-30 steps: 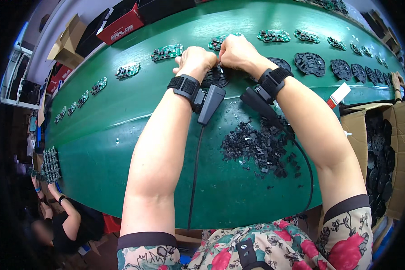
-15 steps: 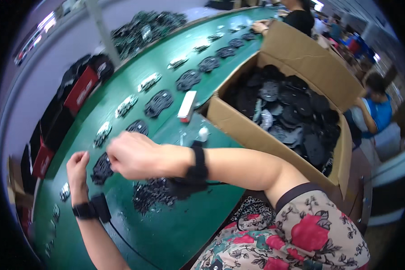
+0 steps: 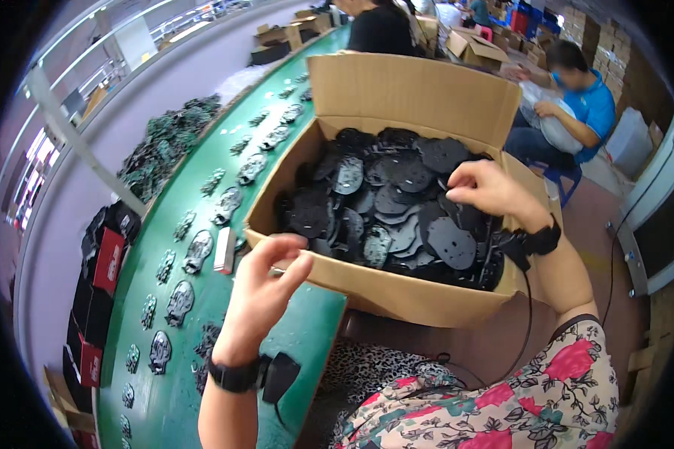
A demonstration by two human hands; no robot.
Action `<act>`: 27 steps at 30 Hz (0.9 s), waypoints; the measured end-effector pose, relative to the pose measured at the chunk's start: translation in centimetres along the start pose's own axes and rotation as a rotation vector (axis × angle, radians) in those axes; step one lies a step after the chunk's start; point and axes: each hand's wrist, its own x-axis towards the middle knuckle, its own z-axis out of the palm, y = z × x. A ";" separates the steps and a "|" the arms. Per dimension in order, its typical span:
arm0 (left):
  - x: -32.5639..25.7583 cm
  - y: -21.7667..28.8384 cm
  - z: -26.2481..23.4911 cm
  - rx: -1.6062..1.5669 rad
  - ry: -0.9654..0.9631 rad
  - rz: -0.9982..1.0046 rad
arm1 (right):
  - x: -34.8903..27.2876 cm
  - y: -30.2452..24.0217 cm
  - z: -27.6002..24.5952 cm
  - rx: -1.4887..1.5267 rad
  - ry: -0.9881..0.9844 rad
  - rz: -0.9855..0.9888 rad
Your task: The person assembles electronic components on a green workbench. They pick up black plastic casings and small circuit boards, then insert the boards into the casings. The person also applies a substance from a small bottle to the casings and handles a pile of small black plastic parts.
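Note:
A cardboard box full of round black plastic parts stands in front of me. My left hand is at the near left corner of the box, thumb and fingers apart, with nothing seen between them. Over the right side of the box is my right hand. Its fingers are curled together at the edge of the black parts, and what they hold, if anything, is hidden. Both wrists wear black straps with small modules.
Rows of black housings and small green-silver boards line the green table. A small white box stands beside the carton. Dark scraps lie nearby. A person in blue sits at the right; another person is at the far end.
The view has swung right toward the box. Both hands have left the rows on the table; the right is now over the box, the left at its near corner.

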 end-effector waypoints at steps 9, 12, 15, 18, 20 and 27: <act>15.3 -8.4 15.0 0.292 -0.012 -0.380 | -2.0 8.4 -2.6 -0.054 -0.064 0.333; 15.2 -6.2 16.4 0.163 -0.125 -0.643 | -0.9 8.8 -2.9 -0.139 -0.070 0.292; 14.9 -7.2 18.3 0.300 -0.263 -0.596 | -0.3 9.9 -0.8 -0.308 -0.198 0.195; 13.7 -7.1 19.7 0.272 -0.218 -0.566 | 0.7 9.4 -0.3 -0.297 -0.363 0.302; 12.6 -6.3 21.2 0.249 -0.251 -0.545 | 0.8 10.3 -0.1 -0.277 -0.416 0.298; 13.3 -2.5 24.5 0.556 -0.251 -0.675 | 0.7 11.8 1.9 -0.269 -0.382 0.322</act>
